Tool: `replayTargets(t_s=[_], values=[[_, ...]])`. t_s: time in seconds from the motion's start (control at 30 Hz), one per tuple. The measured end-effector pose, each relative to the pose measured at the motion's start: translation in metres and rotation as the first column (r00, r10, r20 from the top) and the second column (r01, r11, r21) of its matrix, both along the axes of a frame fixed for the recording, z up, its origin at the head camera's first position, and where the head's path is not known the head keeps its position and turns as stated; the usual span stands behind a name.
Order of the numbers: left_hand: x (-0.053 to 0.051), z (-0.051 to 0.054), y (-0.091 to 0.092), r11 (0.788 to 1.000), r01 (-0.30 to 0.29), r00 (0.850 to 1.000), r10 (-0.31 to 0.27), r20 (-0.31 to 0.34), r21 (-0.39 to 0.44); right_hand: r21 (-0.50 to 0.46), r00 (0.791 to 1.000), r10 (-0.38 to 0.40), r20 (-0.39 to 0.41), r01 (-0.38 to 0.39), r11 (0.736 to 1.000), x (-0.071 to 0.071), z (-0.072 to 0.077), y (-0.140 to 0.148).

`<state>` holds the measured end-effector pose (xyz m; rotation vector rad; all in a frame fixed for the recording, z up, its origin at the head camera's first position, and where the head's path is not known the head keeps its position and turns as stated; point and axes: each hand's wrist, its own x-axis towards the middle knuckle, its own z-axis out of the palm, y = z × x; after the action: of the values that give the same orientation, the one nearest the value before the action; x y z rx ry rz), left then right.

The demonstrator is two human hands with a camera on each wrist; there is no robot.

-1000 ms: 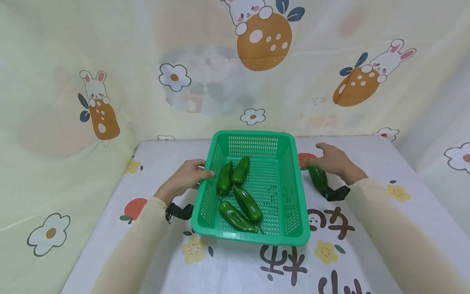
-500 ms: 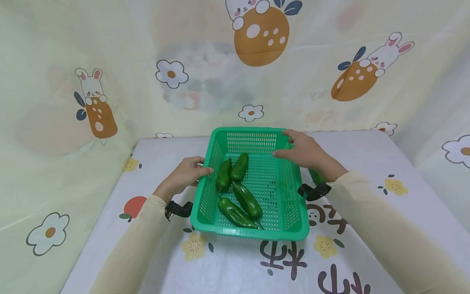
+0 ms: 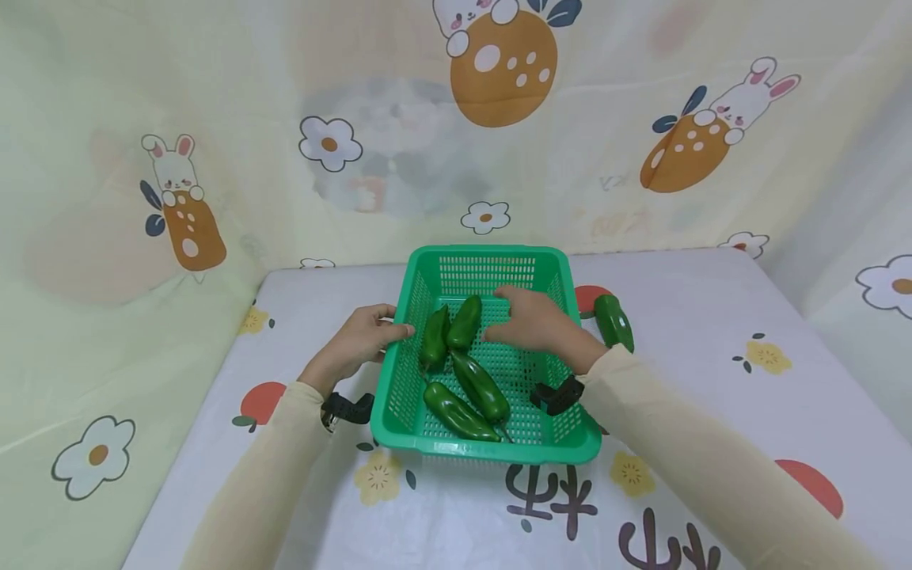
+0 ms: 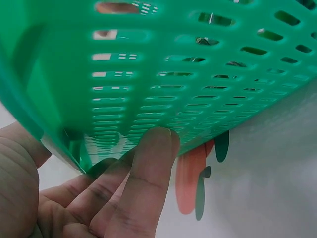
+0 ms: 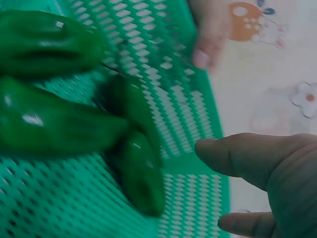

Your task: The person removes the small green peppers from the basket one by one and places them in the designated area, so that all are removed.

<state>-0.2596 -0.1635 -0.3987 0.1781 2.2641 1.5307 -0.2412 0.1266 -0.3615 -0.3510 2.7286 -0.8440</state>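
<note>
A green plastic basket (image 3: 492,453) with slotted walls stands on the table. Several green peppers (image 3: 481,388) lie in its left half. My left hand (image 3: 359,344) grips the basket's left rim, with the thumb over the edge and the fingers (image 4: 148,183) against the outer wall. Over the basket, my right hand (image 3: 537,321) is held with thumb and fingers spread apart and nothing between them. The right wrist view shows its thumb (image 5: 237,153) apart from the peppers (image 5: 143,173). Another green pepper (image 3: 613,323) lies outside, right of the basket.
A pale tablecloth (image 3: 684,317) printed with flowers and fruit covers the table. Behind it hangs a curtain (image 3: 399,182) with rabbit prints, which also closes off the left and right sides. Each wrist wears a black strap device (image 3: 558,395).
My right hand has moved left, from above the pepper outside to over the basket's inside. That pepper now shows fully. The left hand has stayed on the rim.
</note>
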Motion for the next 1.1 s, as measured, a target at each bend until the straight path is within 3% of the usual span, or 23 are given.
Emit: replayTargets(t_s=[0.13,0.27,0.4,0.57,0.8,1.1], values=[[0.000,-0.001,0.000,1.000,-0.008,1.000,0.008,0.003,-0.002,-0.017,0.995,0.027,0.095,-0.026,1.000,0.004,-0.015,-0.014],[0.001,-0.001,0.001,1.000,-0.013,1.000,0.013,0.003,-0.008,-0.052,0.974,0.002,0.227,0.010,0.999,0.009,-0.024,-0.024],[0.002,-0.002,0.000,1.000,-0.013,1.000,0.013,-0.003,-0.014,-0.047,0.959,0.005,0.283,0.009,0.999,0.013,-0.028,-0.029],[0.001,-0.003,0.000,1.000,-0.017,1.000,0.017,-0.008,-0.019,-0.036,0.949,0.016,0.315,-0.005,0.999,0.016,-0.033,-0.032],[0.002,-0.002,-0.001,1.000,-0.023,1.000,0.022,-0.015,-0.019,0.004,0.949,0.048,0.313,-0.052,0.999,0.017,-0.036,-0.035],[0.001,-0.005,-0.001,1.000,-0.012,1.000,0.012,-0.020,-0.018,0.008,0.950,0.043,0.308,-0.048,0.999,0.021,-0.040,-0.039]])
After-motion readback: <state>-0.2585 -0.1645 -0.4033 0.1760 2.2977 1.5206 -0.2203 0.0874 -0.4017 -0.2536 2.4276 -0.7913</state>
